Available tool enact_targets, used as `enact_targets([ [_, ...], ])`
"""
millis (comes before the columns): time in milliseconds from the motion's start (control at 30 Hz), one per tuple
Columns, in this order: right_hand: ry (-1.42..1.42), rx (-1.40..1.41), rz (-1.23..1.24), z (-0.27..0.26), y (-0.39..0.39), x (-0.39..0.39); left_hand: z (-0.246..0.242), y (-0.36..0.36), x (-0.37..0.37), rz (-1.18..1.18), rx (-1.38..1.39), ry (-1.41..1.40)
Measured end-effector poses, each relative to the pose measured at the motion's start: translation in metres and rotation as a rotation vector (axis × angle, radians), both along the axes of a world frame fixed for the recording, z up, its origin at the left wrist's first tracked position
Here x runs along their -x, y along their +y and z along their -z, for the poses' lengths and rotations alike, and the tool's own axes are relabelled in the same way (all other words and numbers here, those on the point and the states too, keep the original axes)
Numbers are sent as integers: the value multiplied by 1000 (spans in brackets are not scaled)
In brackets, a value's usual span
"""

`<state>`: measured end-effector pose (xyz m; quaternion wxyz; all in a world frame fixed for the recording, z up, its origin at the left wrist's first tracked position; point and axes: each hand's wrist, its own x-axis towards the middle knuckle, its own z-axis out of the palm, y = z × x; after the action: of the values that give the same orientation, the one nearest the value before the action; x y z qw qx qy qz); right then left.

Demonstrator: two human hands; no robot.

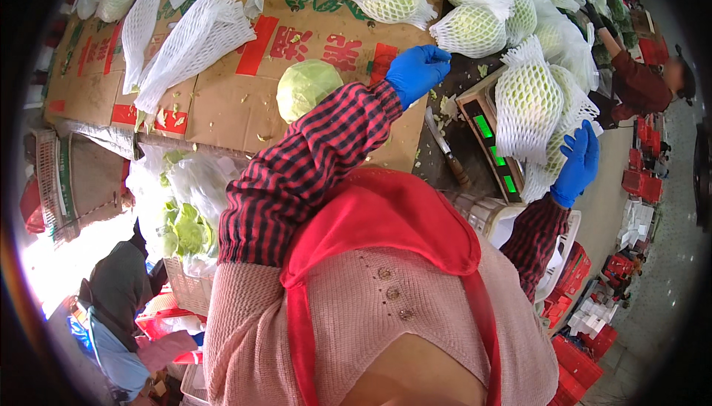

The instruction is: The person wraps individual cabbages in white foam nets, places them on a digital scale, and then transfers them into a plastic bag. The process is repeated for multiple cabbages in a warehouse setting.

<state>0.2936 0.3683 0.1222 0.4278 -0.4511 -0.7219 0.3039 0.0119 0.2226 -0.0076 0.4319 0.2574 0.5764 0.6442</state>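
Note:
My left hand (414, 75), in a blue glove, reaches across the cardboard with its fingers drawn together. Its fingertips are just below a cabbage in white foam netting (473, 30); what lies under the fingers is hidden. A bare pale-green cabbage (308, 89) sits beside my left sleeve. To the right, my right hand (578, 164), also gloved in blue, has its fingers apart beside netted cabbages. One netted cabbage (528, 103) rests on a digital scale (489, 136) with green lit displays. Whether my right fingers touch the netting behind it, I cannot tell.
A knife with a wooden handle (448, 150) lies beside the scale. Empty foam net sleeves (189, 44) lie on the printed cardboard (222, 89) among leaf scraps. Bagged leafy greens (186, 222) stand at the near left. A person (645, 80) is at the far right.

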Motion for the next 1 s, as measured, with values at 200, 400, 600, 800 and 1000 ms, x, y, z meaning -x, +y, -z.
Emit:
enact_targets([
  [200,-324,-162,-68,58,22,-3,0,1,-2,46,-119,-126],
  [400,457,665,-213,98,13,16,-5,47,-24,272,-94,-53],
  [600,503,306,-201,72,-36,60,-31,62,-44,351,-298,146],
  [800,1100,802,-464,46,-25,121,-83,38,-4,199,-509,481],
  [1000,643,113,-198,56,38,225,-97,-20,39,81,-396,562],
])
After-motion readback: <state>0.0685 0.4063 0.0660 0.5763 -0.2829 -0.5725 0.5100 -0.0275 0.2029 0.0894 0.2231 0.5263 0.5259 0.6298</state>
